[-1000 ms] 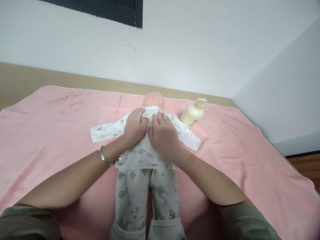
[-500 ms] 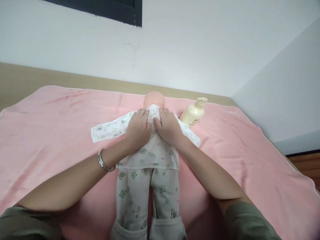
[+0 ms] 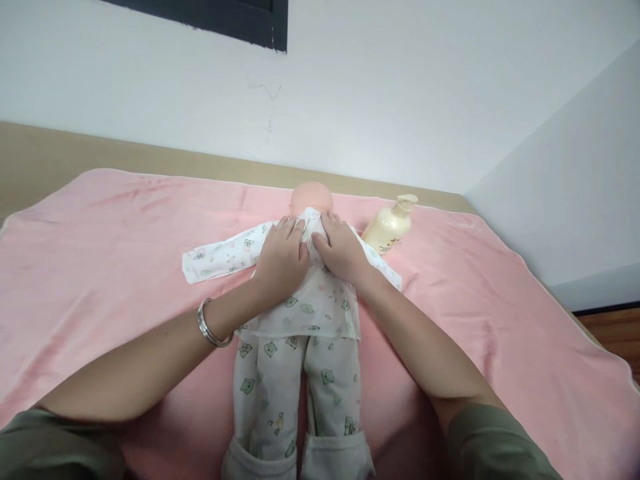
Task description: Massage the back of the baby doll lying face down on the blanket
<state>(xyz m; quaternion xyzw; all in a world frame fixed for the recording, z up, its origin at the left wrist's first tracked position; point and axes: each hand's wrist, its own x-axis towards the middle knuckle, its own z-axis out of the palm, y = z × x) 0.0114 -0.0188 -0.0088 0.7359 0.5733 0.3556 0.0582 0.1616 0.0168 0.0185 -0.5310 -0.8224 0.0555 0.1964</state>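
Doll [image 3: 310, 310] lies stretched out on a pink blanket [image 3: 480, 273], its head [image 3: 311, 197] at the far end and its legs [image 3: 280, 400] toward the person. Left hand [image 3: 283, 259] and right hand [image 3: 345, 250] rest flat on its upper torso, just beside each other, fingers extended and close together, thumbs pointing inward. A bottle [image 3: 386, 230] sits just beside the right-side sleeve [image 3: 387, 268]. A bangle [image 3: 203, 325] circles the left wrist [image 3: 239, 301].

Soft, even light in here tbh, white wall [image 3: 380, 100] greyish, near end of the pink blanket [image 3: 460, 300] shadowed, printed pants [image 3: 275, 407] dim too.
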